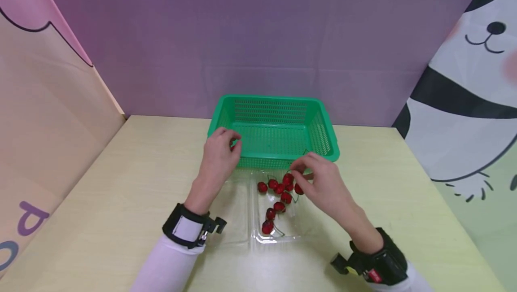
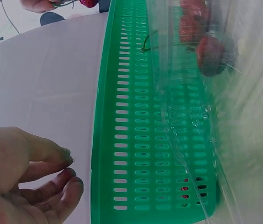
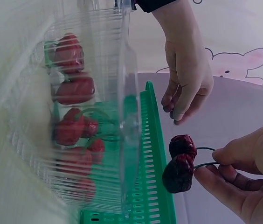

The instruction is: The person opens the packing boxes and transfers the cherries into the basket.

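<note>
My right hand [image 1: 319, 184] pinches thin green stems between thumb and fingertips. Two dark red cherries [image 3: 178, 173] hang from them in the right wrist view. Below and left of that hand, more cherries [image 1: 279, 207] lie in a clear plastic clamshell box [image 1: 278, 240], its lid folded out to the left. My left hand [image 1: 220, 153] hovers at the front left corner of a green basket [image 1: 274, 98]; its fingers are loosely bent with nothing visible between them in the left wrist view. A bit of red [image 2: 184, 188] shows through the basket's slots.
The basket stands behind the clamshell, near the table's [image 1: 133, 171] back edge. A purple backdrop [image 1: 262, 36] rises behind it. Cartoon-printed panels flank the table at left and right, one with a panda-like figure [image 1: 476, 99].
</note>
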`<action>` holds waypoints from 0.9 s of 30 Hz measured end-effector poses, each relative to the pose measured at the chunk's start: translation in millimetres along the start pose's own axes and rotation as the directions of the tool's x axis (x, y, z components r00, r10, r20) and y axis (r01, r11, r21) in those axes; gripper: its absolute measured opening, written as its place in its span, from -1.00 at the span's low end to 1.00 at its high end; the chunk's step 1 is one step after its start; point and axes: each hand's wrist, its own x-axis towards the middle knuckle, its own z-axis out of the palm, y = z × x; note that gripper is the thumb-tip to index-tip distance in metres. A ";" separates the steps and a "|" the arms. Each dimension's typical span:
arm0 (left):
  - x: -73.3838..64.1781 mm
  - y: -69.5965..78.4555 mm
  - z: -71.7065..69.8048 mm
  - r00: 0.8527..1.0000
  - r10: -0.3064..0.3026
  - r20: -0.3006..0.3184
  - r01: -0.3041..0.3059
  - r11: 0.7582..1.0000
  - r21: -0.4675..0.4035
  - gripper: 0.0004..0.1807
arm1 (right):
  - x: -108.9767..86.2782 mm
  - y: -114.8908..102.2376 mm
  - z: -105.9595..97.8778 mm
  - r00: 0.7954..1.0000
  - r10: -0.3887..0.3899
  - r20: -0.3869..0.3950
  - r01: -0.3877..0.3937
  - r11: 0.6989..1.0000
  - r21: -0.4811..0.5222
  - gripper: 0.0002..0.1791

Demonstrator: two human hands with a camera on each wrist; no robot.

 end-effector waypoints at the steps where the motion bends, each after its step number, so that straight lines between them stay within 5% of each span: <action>1: 0.0 0.4 0.2 1.000 0.011 -0.005 -0.011 1.000 -0.002 -0.90 | 0.3 0.4 -0.3 1.000 0.002 -0.003 -0.002 1.000 -0.003 -0.86; 6: -0.3 3.3 0.8 0.993 0.113 -0.040 -0.114 0.993 -0.027 -0.92 | 1.7 0.8 -2.8 1.000 0.002 -0.017 -0.002 1.000 -0.022 -0.86; 13: -0.6 7.3 1.5 0.963 0.262 -0.070 -0.264 0.964 -0.031 -0.91 | 4.0 2.1 -9.2 0.998 -0.009 -0.055 0.006 0.998 -0.059 -0.86; 21: -0.1 12.0 2.2 0.941 0.321 -0.103 -0.327 0.944 -0.050 -0.93 | 5.8 9.1 -17.9 0.990 -0.019 -0.138 0.010 0.998 -0.067 -0.85; 27: -1.7 18.6 2.2 0.938 0.340 -0.070 -0.343 0.939 -0.034 -0.90 | 6.5 13.8 -20.9 0.982 -0.018 -0.188 0.007 0.998 -0.059 -0.84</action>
